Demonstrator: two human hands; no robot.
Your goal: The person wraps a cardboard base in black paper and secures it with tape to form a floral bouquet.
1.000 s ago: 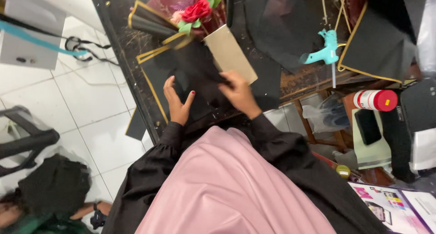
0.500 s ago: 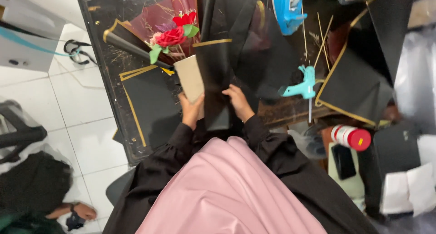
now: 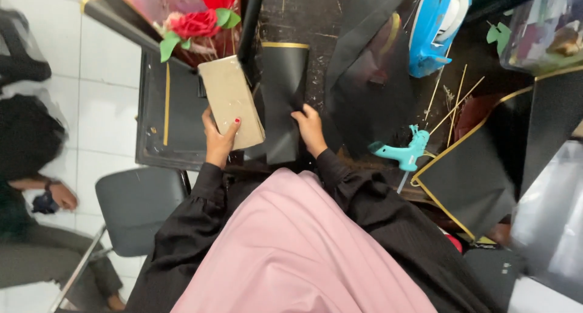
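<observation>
Nearest us, our left hand (image 3: pixel 220 140) curls its fingers around the tan cardboard block (image 3: pixel 231 102) while our right hand (image 3: pixel 310 128) pinches the black gold-edged sheet (image 3: pixel 281 94) just beside it on the dark bench (image 3: pixel 310 21), below the red paper flowers (image 3: pixel 197 23).

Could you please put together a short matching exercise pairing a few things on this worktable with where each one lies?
Things:
1. tan cardboard piece
2. black sheet with gold edge
3. teal glue gun
4. red paper flower

Places:
A. top left, beyond the cardboard
B. held at its lower end by the left hand
C. under the fingers of the right hand
D. lying untouched, right of the right hand

Pairs: 1-B, 2-C, 3-D, 4-A
</observation>
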